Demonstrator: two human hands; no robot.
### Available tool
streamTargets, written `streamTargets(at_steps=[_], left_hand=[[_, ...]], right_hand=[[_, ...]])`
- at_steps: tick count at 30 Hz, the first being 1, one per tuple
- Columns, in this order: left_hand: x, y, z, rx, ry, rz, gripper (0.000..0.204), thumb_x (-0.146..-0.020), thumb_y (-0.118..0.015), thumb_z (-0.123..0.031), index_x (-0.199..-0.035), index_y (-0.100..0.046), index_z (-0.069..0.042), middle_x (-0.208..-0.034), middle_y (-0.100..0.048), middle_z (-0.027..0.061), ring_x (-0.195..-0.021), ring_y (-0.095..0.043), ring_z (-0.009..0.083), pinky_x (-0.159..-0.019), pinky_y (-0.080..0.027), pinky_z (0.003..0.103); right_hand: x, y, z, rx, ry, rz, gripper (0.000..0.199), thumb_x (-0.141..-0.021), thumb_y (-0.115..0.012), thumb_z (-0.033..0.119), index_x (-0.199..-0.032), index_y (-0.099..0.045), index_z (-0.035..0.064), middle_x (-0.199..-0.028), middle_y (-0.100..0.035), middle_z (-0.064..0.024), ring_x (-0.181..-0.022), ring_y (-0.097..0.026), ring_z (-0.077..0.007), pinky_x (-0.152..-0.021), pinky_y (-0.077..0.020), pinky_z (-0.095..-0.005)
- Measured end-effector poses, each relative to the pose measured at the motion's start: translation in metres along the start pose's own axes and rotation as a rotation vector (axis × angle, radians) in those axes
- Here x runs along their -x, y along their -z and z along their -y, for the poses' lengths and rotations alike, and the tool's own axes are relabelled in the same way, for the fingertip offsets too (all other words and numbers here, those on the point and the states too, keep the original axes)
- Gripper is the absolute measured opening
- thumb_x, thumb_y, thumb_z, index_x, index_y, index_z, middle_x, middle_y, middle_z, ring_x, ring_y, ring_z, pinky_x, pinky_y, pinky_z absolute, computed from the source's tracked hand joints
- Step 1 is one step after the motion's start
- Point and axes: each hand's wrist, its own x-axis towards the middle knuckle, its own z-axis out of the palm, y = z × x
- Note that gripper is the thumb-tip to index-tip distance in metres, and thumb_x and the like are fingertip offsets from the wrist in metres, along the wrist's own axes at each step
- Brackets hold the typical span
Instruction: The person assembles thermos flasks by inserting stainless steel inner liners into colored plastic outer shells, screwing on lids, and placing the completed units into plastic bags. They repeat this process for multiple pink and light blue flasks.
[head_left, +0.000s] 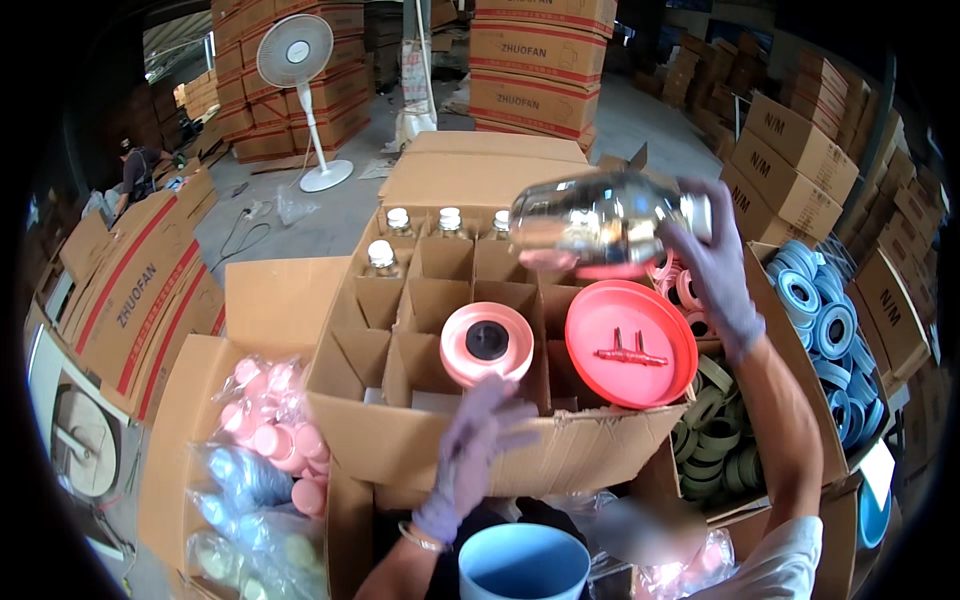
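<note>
My right hand [715, 262] grips the white-topped neck end of a shiny silvery bottle, like a glass flask liner [590, 215]. The bottle lies nearly level above the far right part of a divided cardboard box [450, 430]. My left hand [475, 440], its fingers apart, is just in front of a pink ring-shaped part [512, 352] with a black centre. That part sits over the box dividers; whether my fingertips touch it I cannot tell. To its right rests a round red-pink dish [630, 325] holding a small red piece with two upright pins.
Several white-capped bottles [450, 222] stand in the far cells. Left, a carton holds bagged pink cups [275, 440]; right, cartons hold green rings [715, 440] and blue rings [830, 330]. A blue tub [525, 560] is nearest me. Beyond are a fan [312, 120], stacked cartons and another person [140, 175].
</note>
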Motion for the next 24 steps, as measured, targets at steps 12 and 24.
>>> streamTargets(at_steps=[12, 24], left_hand=[[0.029, 0.016, -0.093, -0.122, -0.08, 0.028, 0.066, -0.1, -0.048, -0.051, -0.144, -0.043, -0.003, -0.134, -0.056, 0.0113, -0.121, -0.056, 0.0214, -0.101, -0.048, 0.035], [0.183, 0.019, -0.101, -1.087, 0.287, 0.26, 0.049, -0.094, -0.064, -0.013, -0.139, -0.048, -0.001, -0.125, -0.059, 0.013, -0.119, -0.055, 0.0178, -0.104, -0.042, 0.031]], right_hand=[[0.283, -0.022, 0.057, -0.005, 0.291, 0.343, 0.074, -0.076, -0.079, 0.014, -0.138, -0.042, 0.0005, -0.132, -0.045, -0.024, -0.122, -0.048, -0.041, -0.104, -0.0414, -0.0467], [0.494, 0.001, 0.079, -0.04, -0.059, 0.541, 0.07, -0.081, -0.074, 0.024, -0.139, -0.044, -0.0024, -0.139, -0.044, -0.0265, -0.129, -0.044, -0.0436, -0.112, -0.0337, -0.049]])
